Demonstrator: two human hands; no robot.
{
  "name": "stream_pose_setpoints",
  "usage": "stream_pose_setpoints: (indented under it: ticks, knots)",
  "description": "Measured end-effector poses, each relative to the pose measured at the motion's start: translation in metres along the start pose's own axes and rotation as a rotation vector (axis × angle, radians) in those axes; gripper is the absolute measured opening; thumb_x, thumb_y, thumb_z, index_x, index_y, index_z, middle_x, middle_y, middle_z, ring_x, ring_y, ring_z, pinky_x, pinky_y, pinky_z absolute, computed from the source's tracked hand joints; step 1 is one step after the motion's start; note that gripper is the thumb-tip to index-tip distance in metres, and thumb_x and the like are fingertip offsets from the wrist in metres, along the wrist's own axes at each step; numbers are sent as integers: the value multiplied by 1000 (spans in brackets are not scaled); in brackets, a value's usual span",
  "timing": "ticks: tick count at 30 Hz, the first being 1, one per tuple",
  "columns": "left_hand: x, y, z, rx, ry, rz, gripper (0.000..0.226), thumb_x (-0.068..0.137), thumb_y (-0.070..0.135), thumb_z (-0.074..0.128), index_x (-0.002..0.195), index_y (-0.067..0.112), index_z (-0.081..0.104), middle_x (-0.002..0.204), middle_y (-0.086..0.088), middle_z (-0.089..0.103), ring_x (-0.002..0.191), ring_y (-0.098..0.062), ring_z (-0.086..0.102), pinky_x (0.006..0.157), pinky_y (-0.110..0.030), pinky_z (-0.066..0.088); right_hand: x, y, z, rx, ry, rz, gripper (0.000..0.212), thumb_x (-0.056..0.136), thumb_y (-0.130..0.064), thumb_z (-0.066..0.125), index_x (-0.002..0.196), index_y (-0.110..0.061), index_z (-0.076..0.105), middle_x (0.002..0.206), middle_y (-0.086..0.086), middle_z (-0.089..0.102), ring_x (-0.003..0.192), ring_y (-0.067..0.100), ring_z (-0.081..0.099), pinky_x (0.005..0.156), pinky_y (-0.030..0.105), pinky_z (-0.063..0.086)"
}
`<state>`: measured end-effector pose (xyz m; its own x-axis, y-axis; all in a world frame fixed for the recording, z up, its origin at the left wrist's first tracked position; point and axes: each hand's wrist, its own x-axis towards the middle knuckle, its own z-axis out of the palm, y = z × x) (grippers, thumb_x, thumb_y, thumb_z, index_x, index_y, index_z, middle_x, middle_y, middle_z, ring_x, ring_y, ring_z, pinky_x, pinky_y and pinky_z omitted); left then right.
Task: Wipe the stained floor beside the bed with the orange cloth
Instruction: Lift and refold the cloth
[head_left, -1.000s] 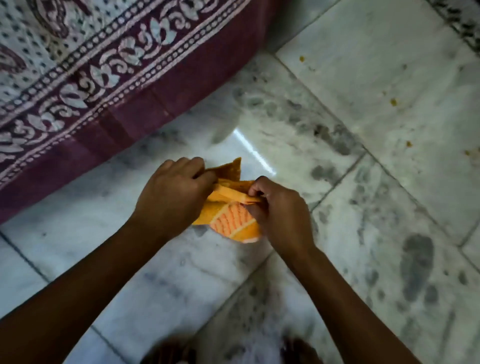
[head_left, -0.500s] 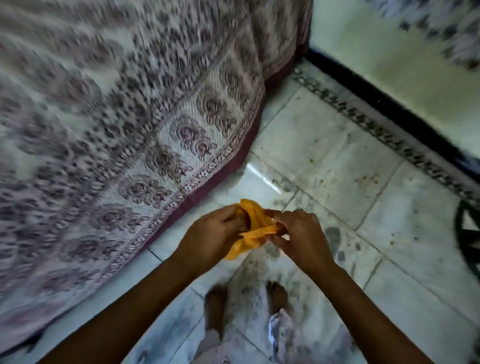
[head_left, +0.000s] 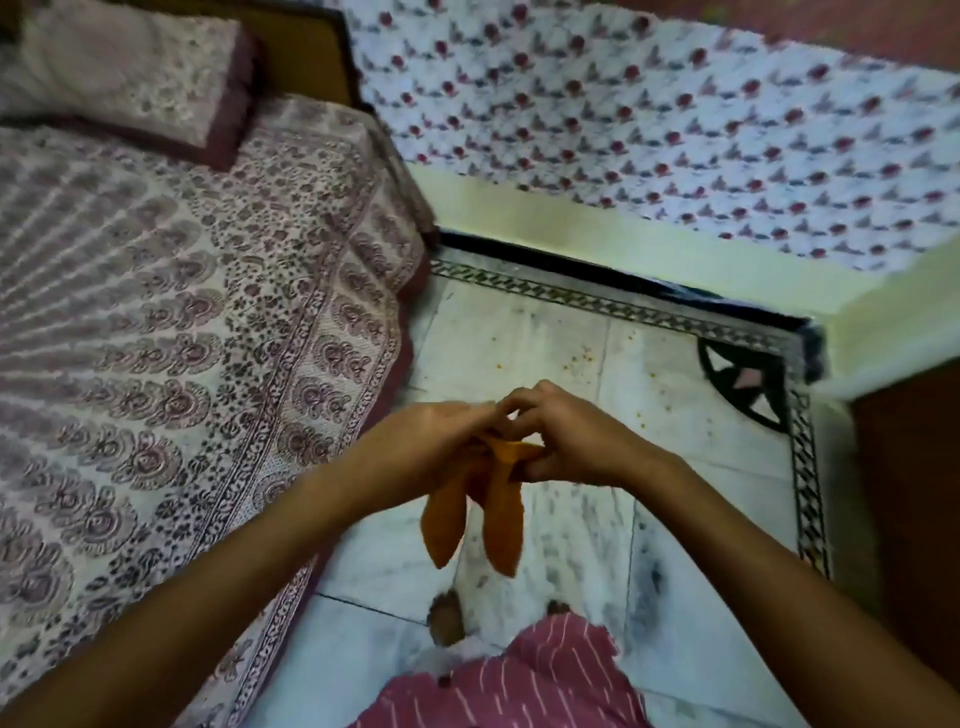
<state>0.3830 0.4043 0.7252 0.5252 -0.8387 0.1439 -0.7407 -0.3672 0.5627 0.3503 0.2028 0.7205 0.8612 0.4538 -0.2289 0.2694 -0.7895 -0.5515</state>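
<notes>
Both hands up at waist height: left hand (head_left: 431, 447) and right hand (head_left: 566, 441) each pinch the orange cloth (head_left: 483, 514), grip clenched, ends dangling. Probably refolding before wiping the floor (head_left: 561, 530) beside the bed (head_left: 182, 312).

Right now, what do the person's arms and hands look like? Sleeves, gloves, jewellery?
Both forearms are bare to the frame edge: no sleeves in view. Left hand and right hand wear no gloves; no rings, watch or bangles are visible, though the picture is slightly blurred. Lower down shows a maroon garment with thin white stripes.
</notes>
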Motion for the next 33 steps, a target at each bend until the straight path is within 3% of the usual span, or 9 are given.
stream_pose_setpoints:
  ticks: [4, 7, 10, 12, 14, 21, 26, 30, 33]
  knots:
    - [34, 38, -5, 39, -74, 128, 20, 85, 41, 38, 101, 29, 39, 84, -1, 64, 66, -20, 61, 53, -26, 42, -65, 5, -16, 21, 133, 174, 18, 67, -24, 72, 72, -13, 60, 81, 1, 58, 76, 16, 49, 66, 41, 46]
    - [61, 65, 7, 162, -166, 292, 26, 85, 36, 38, 108, 27, 45, 106, -4, 63, 80, -22, 64, 61, -29, 49, -118, 19, -38, -45, 273, 297, 21, 70, -25, 69, 68, -22, 48, 67, -1, 56, 65, 18, 52, 57, 35, 43]
    - [94, 86, 36, 206, -197, 229, 53, 79, 45, 28, 124, 28, 51, 117, -5, 59, 96, -24, 60, 75, -33, 48, -171, 36, -69, -261, 395, 329, 13, 74, -28, 69, 80, -27, 58, 74, -4, 60, 73, 17, 55, 58, 27, 35]
    - [119, 101, 59, 301, -210, 289, 44, 82, 29, 50, 126, 32, 46, 95, -8, 64, 73, -27, 63, 57, -32, 50, -203, 48, -84, -373, 447, 336, 17, 75, -33, 72, 87, -26, 64, 81, -4, 64, 78, 18, 58, 60, 27, 37]
    - [149, 118, 87, 315, -197, 270, 54, 80, 18, 57, 127, 35, 36, 83, -9, 62, 62, -29, 60, 49, -32, 47, -237, 65, -99, -446, 501, 363, 22, 74, -37, 73, 93, -28, 65, 87, -4, 65, 83, 19, 61, 60, 25, 34]
    - [276, 208, 159, 276, -158, 121, 49, 96, 33, 43, 140, 44, 25, 98, -2, 41, 90, -26, 52, 73, -35, 43, -336, 145, -142, -587, 487, 832, 18, 82, -33, 63, 96, -22, 64, 101, 4, 64, 100, 26, 59, 70, 30, 36]
    - [341, 223, 195, 308, -296, 22, 68, 91, 35, 52, 145, 42, 12, 132, -9, 48, 111, -29, 54, 86, -37, 46, -369, 207, -164, -315, 681, 904, 13, 78, -28, 71, 89, -23, 66, 94, 3, 65, 91, 24, 61, 65, 29, 40]
    - [397, 241, 205, -4, -352, -56, 81, 87, 21, 61, 146, 36, 8, 129, -16, 53, 108, -31, 56, 76, -31, 43, -363, 255, -170, -231, 780, 874, 9, 79, -16, 68, 87, -19, 66, 86, 2, 60, 81, 23, 58, 59, 27, 36]
    - [444, 237, 212, -221, -352, -63, 91, 77, 2, 68, 147, 28, 16, 129, -12, 54, 113, -28, 54, 78, -35, 52, -346, 287, -170, -42, 814, 818, 18, 78, -8, 69, 86, -22, 62, 82, -7, 54, 72, 12, 56, 59, 18, 38]
